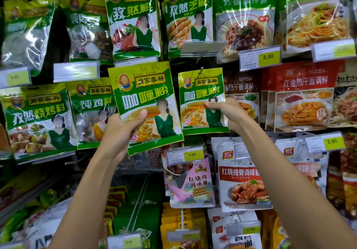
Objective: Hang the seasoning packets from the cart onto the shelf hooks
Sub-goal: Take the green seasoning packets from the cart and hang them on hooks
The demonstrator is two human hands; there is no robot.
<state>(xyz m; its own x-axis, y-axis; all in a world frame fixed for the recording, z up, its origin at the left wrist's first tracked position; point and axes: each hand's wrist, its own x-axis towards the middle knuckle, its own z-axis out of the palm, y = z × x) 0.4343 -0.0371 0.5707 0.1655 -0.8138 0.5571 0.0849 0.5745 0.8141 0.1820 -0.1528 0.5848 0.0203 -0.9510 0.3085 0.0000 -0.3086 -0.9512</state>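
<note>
My left hand (123,133) grips a green curry powder packet (146,106) by its lower left side, holding it up in front of the shelf, tilted slightly. To its right, my right hand (228,111) pinches a second, identical green curry packet (201,100) at its right edge. That packet's top hole sits at a metal shelf hook (201,69), whose tip pokes out above it. The cart is out of view.
Hanging rows of green, red and white seasoning packets fill the shelf wall on every side. Price tags on hook ends, such as the 5.90 tag (259,57) and the 3.00 tag (185,155), stick out toward me. Boxed goods sit on lower shelves.
</note>
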